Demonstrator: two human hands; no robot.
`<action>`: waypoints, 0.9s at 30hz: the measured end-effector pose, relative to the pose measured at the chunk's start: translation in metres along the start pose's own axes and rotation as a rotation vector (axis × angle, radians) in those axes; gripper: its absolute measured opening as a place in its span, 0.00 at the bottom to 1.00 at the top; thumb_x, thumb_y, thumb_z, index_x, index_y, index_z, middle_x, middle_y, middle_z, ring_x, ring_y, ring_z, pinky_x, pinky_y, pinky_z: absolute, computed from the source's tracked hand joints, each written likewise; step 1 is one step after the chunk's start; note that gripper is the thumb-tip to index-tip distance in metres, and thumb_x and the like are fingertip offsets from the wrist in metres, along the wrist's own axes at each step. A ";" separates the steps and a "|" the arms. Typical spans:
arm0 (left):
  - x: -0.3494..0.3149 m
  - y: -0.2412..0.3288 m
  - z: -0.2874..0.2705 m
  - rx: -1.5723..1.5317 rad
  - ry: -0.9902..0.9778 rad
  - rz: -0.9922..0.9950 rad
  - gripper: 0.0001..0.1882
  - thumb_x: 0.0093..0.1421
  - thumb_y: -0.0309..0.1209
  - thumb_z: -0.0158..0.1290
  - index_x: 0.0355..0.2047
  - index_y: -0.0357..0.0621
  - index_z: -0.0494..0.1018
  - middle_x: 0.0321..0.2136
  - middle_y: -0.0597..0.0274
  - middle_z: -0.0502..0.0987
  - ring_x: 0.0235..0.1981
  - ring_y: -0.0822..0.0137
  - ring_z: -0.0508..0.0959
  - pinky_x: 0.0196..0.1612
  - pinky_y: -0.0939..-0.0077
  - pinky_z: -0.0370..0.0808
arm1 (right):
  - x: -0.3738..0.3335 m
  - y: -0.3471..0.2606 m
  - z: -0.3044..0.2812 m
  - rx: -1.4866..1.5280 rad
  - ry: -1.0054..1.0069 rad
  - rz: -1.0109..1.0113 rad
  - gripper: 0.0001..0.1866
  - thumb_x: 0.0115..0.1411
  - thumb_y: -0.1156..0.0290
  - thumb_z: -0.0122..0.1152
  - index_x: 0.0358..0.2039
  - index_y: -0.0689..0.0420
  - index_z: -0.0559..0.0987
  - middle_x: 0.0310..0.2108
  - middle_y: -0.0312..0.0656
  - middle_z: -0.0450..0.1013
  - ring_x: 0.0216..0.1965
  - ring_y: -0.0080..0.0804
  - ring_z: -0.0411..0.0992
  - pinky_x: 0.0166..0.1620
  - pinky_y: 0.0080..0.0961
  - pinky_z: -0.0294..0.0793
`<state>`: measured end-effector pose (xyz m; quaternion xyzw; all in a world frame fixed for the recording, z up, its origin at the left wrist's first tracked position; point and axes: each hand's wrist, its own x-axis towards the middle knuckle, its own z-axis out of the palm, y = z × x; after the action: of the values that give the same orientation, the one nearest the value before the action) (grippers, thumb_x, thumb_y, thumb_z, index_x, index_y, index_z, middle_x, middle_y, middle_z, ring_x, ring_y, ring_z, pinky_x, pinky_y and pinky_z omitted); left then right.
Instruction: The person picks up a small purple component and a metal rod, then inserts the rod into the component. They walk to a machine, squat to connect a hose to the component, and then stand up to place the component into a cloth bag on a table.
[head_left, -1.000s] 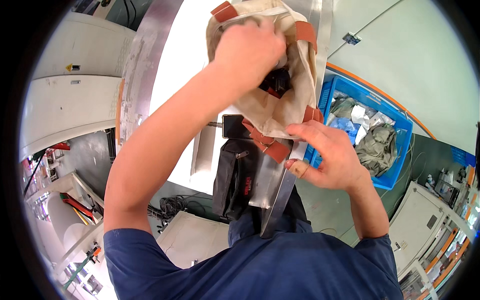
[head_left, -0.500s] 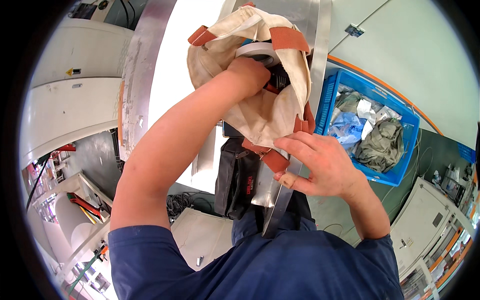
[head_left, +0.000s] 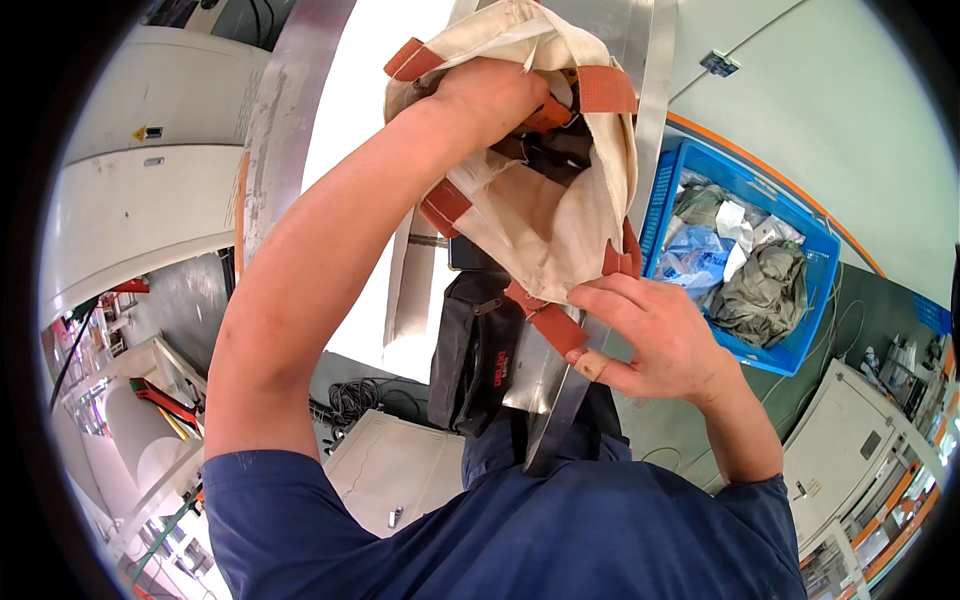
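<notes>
A cream canvas bag [head_left: 540,245] with rust-red straps gapes at the top middle. My left hand [head_left: 495,95] reaches into its mouth; the fingers are hidden inside, so their grip cannot be made out. Beside the fingers an orange object [head_left: 550,115] shows, its kind unclear, and dark items lie deeper in the bag. At the near rim my right hand [head_left: 655,340] grips the canvas, thumb and fingers around the edge next to a rust-red strap [head_left: 555,328].
A black zippered pouch [head_left: 470,350] lies just below the bag, by a metal edge [head_left: 560,410]. To the right stands a blue crate [head_left: 810,320] with crumpled cloth and plastic. Black cables [head_left: 355,398] lie coiled on the floor at lower left.
My left hand has moved up and left within the bag. The white ring seen beside it earlier is no longer visible. The bag has shifted slightly, and my right hand keeps its rim.
</notes>
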<state>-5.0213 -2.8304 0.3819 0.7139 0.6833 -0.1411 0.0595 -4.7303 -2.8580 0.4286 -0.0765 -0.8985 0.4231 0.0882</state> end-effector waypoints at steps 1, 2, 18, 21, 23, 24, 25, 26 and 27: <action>-0.002 -0.004 0.007 0.031 0.027 0.020 0.08 0.57 0.28 0.56 0.37 0.48 0.80 0.36 0.60 0.83 0.39 0.57 0.83 0.41 0.67 0.80 | -0.001 0.000 0.001 0.010 0.001 -0.001 0.27 0.49 0.61 0.72 0.47 0.59 0.76 0.40 0.45 0.75 0.36 0.45 0.76 0.36 0.35 0.76; -0.003 -0.002 0.005 0.031 0.032 0.022 0.07 0.56 0.28 0.56 0.36 0.48 0.80 0.35 0.60 0.83 0.39 0.58 0.83 0.40 0.67 0.80 | -0.001 -0.001 0.000 0.009 -0.002 0.002 0.27 0.49 0.61 0.72 0.47 0.59 0.76 0.40 0.45 0.75 0.36 0.45 0.76 0.37 0.35 0.76; -0.053 0.037 -0.001 -0.136 -0.575 0.085 0.20 0.63 0.33 0.45 0.55 0.60 0.75 0.48 0.59 0.78 0.50 0.54 0.77 0.52 0.60 0.75 | 0.005 -0.008 0.007 0.010 0.008 0.005 0.28 0.49 0.60 0.72 0.49 0.57 0.76 0.43 0.44 0.75 0.38 0.44 0.76 0.38 0.34 0.76; -0.049 0.036 -0.005 -0.096 -0.656 0.069 0.20 0.62 0.33 0.46 0.53 0.62 0.77 0.47 0.61 0.79 0.50 0.54 0.77 0.53 0.60 0.75 | 0.005 -0.009 0.008 0.005 0.028 0.002 0.26 0.52 0.58 0.69 0.49 0.56 0.75 0.41 0.42 0.74 0.36 0.43 0.75 0.36 0.34 0.76; -0.048 0.035 0.000 -0.021 -0.681 0.084 0.19 0.61 0.33 0.47 0.51 0.63 0.79 0.46 0.62 0.80 0.50 0.56 0.77 0.53 0.61 0.74 | 0.004 -0.009 0.009 -0.008 0.048 -0.012 0.26 0.54 0.57 0.68 0.50 0.55 0.74 0.40 0.41 0.74 0.35 0.43 0.75 0.36 0.35 0.75; -0.048 0.035 0.003 0.017 -0.693 0.092 0.19 0.61 0.34 0.48 0.50 0.64 0.80 0.45 0.63 0.80 0.50 0.56 0.77 0.54 0.62 0.73 | 0.003 -0.008 0.010 -0.018 0.055 -0.018 0.26 0.55 0.56 0.67 0.50 0.56 0.73 0.40 0.41 0.74 0.35 0.43 0.75 0.36 0.35 0.75; -0.050 0.035 0.006 0.048 -0.687 0.098 0.18 0.60 0.34 0.48 0.49 0.64 0.80 0.45 0.63 0.80 0.50 0.57 0.76 0.54 0.63 0.72 | 0.003 -0.007 0.011 -0.027 0.063 -0.024 0.26 0.55 0.56 0.67 0.50 0.56 0.73 0.40 0.41 0.74 0.35 0.44 0.75 0.36 0.35 0.75; -0.052 0.035 0.007 0.080 -0.683 0.106 0.18 0.60 0.35 0.48 0.48 0.65 0.80 0.45 0.64 0.80 0.50 0.58 0.76 0.54 0.64 0.72 | 0.002 -0.005 0.012 -0.021 0.054 -0.016 0.26 0.55 0.55 0.66 0.50 0.56 0.73 0.40 0.41 0.74 0.35 0.44 0.75 0.37 0.35 0.75; -0.053 0.035 0.009 0.112 -0.678 0.113 0.18 0.60 0.36 0.49 0.48 0.65 0.81 0.44 0.65 0.80 0.51 0.59 0.75 0.55 0.64 0.71 | 0.002 -0.003 0.013 -0.015 0.046 -0.007 0.26 0.56 0.55 0.66 0.50 0.56 0.73 0.39 0.42 0.74 0.35 0.44 0.75 0.37 0.35 0.75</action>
<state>-4.9889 -2.8863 0.3843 0.6653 0.5751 -0.4040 0.2517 -4.7353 -2.8696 0.4231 -0.0835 -0.8997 0.4141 0.1096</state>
